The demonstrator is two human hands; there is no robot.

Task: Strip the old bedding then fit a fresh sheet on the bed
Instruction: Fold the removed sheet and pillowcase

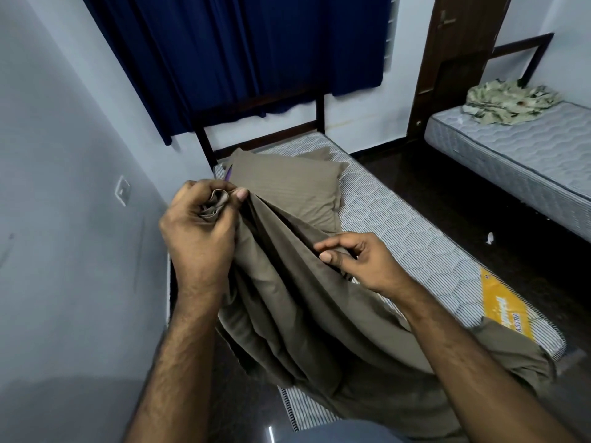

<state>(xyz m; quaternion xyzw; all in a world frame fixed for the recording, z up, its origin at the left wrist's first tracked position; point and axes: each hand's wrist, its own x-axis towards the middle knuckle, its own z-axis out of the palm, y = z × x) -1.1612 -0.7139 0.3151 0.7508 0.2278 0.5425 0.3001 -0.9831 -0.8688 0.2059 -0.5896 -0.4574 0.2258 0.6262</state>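
Observation:
A brown sheet hangs in long folds from my hands down onto the striped mattress of the near bed. My left hand grips a bunched corner of the sheet, raised above the bed's left side. My right hand pinches a fold of the same sheet lower and to the right. Two brown pillows lie at the head of the mattress, by the dark headboard. The lower end of the sheet spills over the mattress foot.
A yellow label sits on the mattress's right edge. A second bed at the right holds a crumpled patterned cloth. Dark floor runs between the beds. Blue curtain behind, wall close on the left, brown door at the back.

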